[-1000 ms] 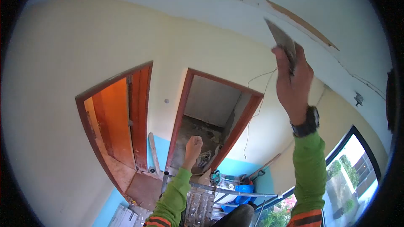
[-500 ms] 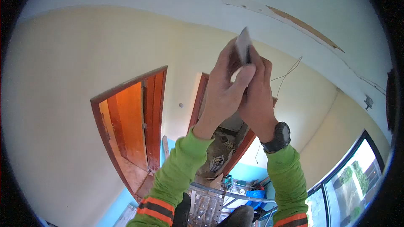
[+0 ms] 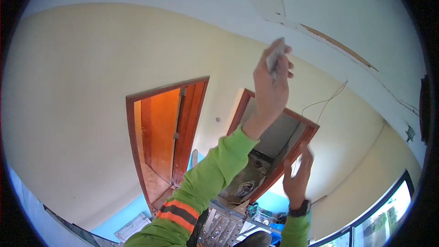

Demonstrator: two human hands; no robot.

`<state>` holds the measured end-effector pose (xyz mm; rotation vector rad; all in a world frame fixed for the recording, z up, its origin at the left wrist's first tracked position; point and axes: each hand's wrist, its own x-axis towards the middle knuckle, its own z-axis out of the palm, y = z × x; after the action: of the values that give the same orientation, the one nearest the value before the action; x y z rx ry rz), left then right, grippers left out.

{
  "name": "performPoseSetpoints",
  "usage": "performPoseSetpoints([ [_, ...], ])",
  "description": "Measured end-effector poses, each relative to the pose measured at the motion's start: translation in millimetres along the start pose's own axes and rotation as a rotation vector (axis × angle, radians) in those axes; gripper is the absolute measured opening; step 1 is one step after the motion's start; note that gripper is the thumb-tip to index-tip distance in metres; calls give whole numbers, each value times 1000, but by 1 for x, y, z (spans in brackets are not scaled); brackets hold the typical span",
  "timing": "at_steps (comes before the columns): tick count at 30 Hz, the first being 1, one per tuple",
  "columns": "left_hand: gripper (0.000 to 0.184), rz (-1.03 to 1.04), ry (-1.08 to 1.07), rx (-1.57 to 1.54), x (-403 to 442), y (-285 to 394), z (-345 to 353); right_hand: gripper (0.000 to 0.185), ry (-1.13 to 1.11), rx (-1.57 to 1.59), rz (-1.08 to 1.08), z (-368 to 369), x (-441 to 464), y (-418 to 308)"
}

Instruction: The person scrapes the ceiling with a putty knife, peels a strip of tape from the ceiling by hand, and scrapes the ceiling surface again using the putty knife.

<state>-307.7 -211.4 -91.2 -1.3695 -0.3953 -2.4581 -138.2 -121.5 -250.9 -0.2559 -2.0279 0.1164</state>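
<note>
My left hand [image 3: 270, 87] is raised near the top of the wall, its fingers wrapped round a flat grey scraper blade [image 3: 275, 57]. The scraper's handle is hidden by the hand. Lower and to the right, my right hand [image 3: 299, 174], with a dark watch [image 3: 299, 208] on the wrist, has its thumb and fingers apart and holds nothing. Above and to the right of the left hand, the white ceiling [image 3: 329, 7] has a long brown torn strip [image 3: 340, 45] and a crack running on from it.
An orange door [image 3: 162, 130] stands in a frame at the left. A second doorway [image 3: 279, 130] lies behind my hands. A thin wire [image 3: 324, 100] hangs from the ceiling. Below are a metal scaffold platform [image 3: 222, 228], my knee [image 3: 256, 239] and blue items; a window [image 3: 375, 222] is at the right.
The scraper has passed from my right hand to my left. My hands came together, then parted; the right one dropped lower. The view has shifted, moving the doorways rightward.
</note>
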Motion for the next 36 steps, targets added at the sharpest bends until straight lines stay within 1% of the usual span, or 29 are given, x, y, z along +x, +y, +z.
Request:
performPoseSetpoints([
  [1,30,38,28,72,10,0,-3,63,-78,19,92,6,-31,21],
  [2,30,41,29,79,19,2,-5,61,-158,38,187,15,-67,45],
  [4,30,274,102,114,35,4,-12,61,-372,-139,250,48,-165,112],
  [5,29,293,121,121,41,10,-14,69,-560,-252,302,58,-214,135],
  [6,29,296,117,127,45,15,-18,67,-860,-357,458,58,-240,129],
  [7,30,307,105,146,47,19,-22,63,-1035,-360,495,63,-268,141],
  [8,31,317,93,164,50,23,-25,59,-1171,-309,451,72,-299,162],
  [9,31,355,89,185,52,25,-28,55,-1242,-239,401,73,-327,180],
  [10,31,358,85,190,54,28,-31,51,-1186,-165,378,75,-339,194],
  [11,31,399,91,243,56,30,-33,46,-1050,14,616,67,-321,177],
  [12,31,439,103,294,57,32,-35,47,-808,82,549,61,-313,166],
  [14,31,461,80,279,61,39,-36,47,-705,45,677,55,-301,156],
  [15,31,478,56,263,62,42,-35,47,-707,44,675,55,-303,159],
  [17,31,489,51,258,63,49,-32,45,-924,-1,635,56,-314,168],
  [18,31,501,44,252,64,53,-30,45,-924,-1,635,59,-320,174],
  [20,31,517,55,271,68,58,-28,45,-1035,24,639,63,-323,175],
  [21,31,533,66,290,69,59,-27,45,-1036,23,639,61,-320,172],
  [23,31,528,74,318,70,60,-26,46,-944,107,705,56,-310,162],
  [26,29,535,81,352,73,57,-26,47,-961,52,698,58,-312,165],
  [30,27,568,94,373,76,54,-27,46,-961,69,717,62,-323,175],
  [34,29,604,119,424,77,53,-28,42,-942,67,677,62,-325,179],
  [36,28,645,97,561,76,55,-32,41,-941,75,672,62,-326,180],
])
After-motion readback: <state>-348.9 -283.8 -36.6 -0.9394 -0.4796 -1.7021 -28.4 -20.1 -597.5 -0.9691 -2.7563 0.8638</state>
